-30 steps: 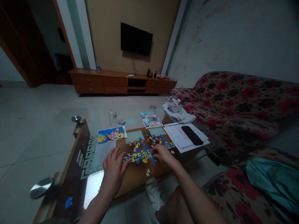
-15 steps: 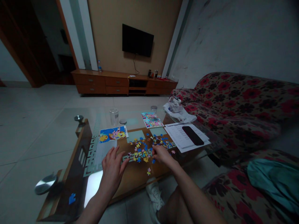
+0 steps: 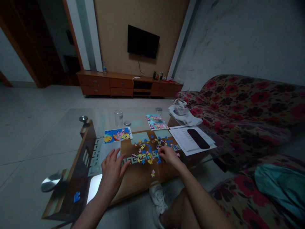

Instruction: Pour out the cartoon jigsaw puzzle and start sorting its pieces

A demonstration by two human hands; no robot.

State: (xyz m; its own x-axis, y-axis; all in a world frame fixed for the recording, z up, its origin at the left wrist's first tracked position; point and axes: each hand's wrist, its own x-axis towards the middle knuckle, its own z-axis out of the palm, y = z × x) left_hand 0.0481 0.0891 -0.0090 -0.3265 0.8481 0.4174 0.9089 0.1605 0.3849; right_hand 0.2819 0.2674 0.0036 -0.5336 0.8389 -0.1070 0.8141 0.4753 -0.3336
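Note:
Many small jigsaw puzzle pieces in blue, yellow and pink lie scattered on the glass coffee table. My right hand is at the right part of the pile, its fingers bent and pinched together; whatever they hold, if anything, is hidden. To the left of the pile, my left hand rests with fingers spread and nothing in it. Beyond it lies a cartoon picture card with a yellow figure on blue. One pink and yellow piece sits apart near the front edge.
A second picture sheet, a glass jar and a lid stand farther back. On the right are papers with a black phone and a plastic bag. A lone blue piece lies at lower left.
The whole view has shifted slightly, so things sit a little farther right. My right hand stays over the pile with its fingers pinched; my left hand remains spread.

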